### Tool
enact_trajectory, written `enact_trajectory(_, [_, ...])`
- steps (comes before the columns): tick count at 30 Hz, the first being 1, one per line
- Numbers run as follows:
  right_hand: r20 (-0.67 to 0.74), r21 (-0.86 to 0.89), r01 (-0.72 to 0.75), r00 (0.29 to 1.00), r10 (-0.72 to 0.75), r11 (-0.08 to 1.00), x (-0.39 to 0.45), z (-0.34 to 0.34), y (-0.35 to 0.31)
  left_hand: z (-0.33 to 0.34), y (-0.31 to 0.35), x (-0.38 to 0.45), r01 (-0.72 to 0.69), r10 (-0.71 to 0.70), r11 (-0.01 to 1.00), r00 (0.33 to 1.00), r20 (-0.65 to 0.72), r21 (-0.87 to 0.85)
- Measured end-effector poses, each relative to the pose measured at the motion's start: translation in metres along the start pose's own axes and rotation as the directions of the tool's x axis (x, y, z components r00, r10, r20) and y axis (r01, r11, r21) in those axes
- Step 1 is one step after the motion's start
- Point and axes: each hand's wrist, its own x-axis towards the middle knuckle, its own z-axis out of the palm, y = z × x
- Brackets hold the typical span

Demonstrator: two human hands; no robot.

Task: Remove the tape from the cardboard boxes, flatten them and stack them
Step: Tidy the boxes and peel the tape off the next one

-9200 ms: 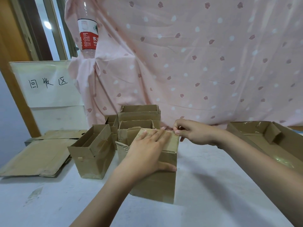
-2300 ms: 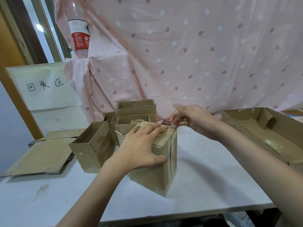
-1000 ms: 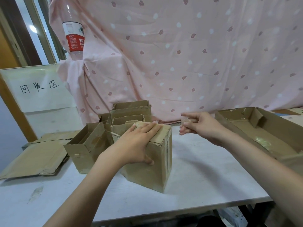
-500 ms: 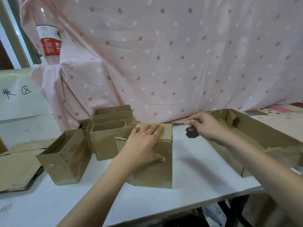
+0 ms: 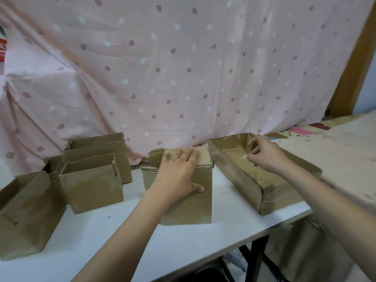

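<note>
A small closed cardboard box (image 5: 189,202) stands upright at the middle of the white table (image 5: 122,231). My left hand (image 5: 179,171) lies flat on its top, fingers straight and thumb on the front face. To the right sits a long, shallow open cardboard box (image 5: 234,174) with crumpled clear tape (image 5: 254,176) lying inside. My right hand (image 5: 264,155) hovers over that box with its fingertips pinched together on a bit of clear tape (image 5: 245,158).
Open-topped cardboard boxes stand at the left: one near me (image 5: 26,216), one in the middle (image 5: 91,186), one behind (image 5: 97,145). A pink dotted curtain (image 5: 183,78) hangs behind. The table's front edge slants close on the right; a cloth-covered surface (image 5: 335,159) adjoins.
My right hand peeled tape off the small box's far top edge and carried it right, over the long open box. The left hand stayed on the box. My view swung right.
</note>
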Motion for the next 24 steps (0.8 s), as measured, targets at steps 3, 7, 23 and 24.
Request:
enact_trajectory(3, [0.04, -0.137, -0.022, 0.999, 0.027, 0.99, 0.007, 0.003, 0.021, 0.003, 0.003, 0.004, 0.009, -0.009, 1.0, 1.0, -0.006, 0.004])
enact_trajectory(7, [0.137, -0.268, -0.025, 0.988, 0.064, 0.963, 0.012, 0.018, 0.044, 0.005, 0.003, 0.004, 0.013, -0.014, 1.0, 1.0, -0.024, -0.014])
enact_trajectory(23, [0.141, -0.322, -0.082, 0.981, 0.133, 0.943, 0.028, 0.037, 0.064, 0.007, -0.001, 0.003, 0.011, -0.013, 0.999, 0.998, -0.056, -0.038])
enact_trajectory(24, [0.137, -0.342, -0.057, 0.985, 0.11, 0.938, 0.026, 0.034, 0.059, 0.007, -0.002, 0.003, 0.012, -0.015, 0.999, 0.998, -0.058, -0.042])
